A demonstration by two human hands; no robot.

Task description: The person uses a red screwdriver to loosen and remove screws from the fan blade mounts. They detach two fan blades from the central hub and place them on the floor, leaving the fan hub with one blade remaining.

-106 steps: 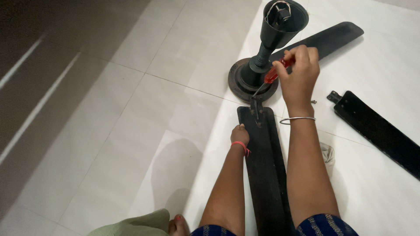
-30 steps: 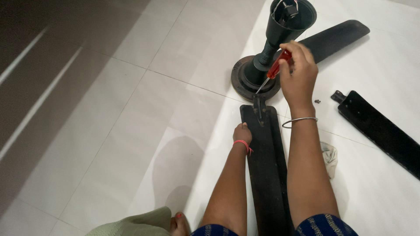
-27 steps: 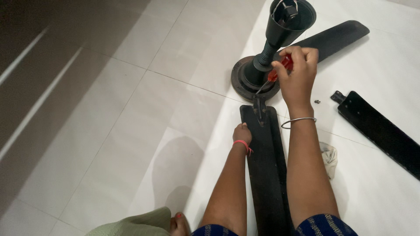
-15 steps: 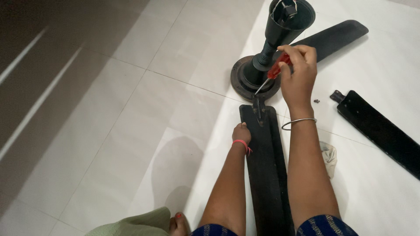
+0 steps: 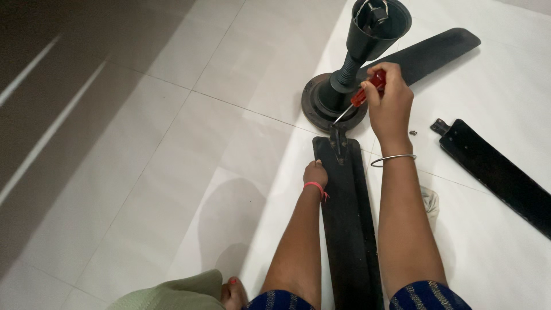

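A black ceiling fan motor [image 5: 333,103] with its cup-shaped canopy [image 5: 376,26] stands on the white tiled floor. One long black blade [image 5: 347,218] runs from the motor toward me between my arms. My right hand [image 5: 390,103] grips a red-handled screwdriver [image 5: 361,95], its tip at the blade's bracket [image 5: 337,135] beside the motor rim. My left hand [image 5: 315,172] presses on the blade's left edge, fingers curled over it. A second blade [image 5: 430,49] stays attached beyond the motor.
A loose black blade [image 5: 499,172] lies at the right. A small screw [image 5: 412,132] rests on the floor near my right wrist. A crumpled cloth [image 5: 430,201] lies by my right forearm. My foot [image 5: 232,293] and green garment show at the bottom.
My right hand has twisted the screwdriver back and forth in place at the bracket. The left hand and the blade have stayed put.
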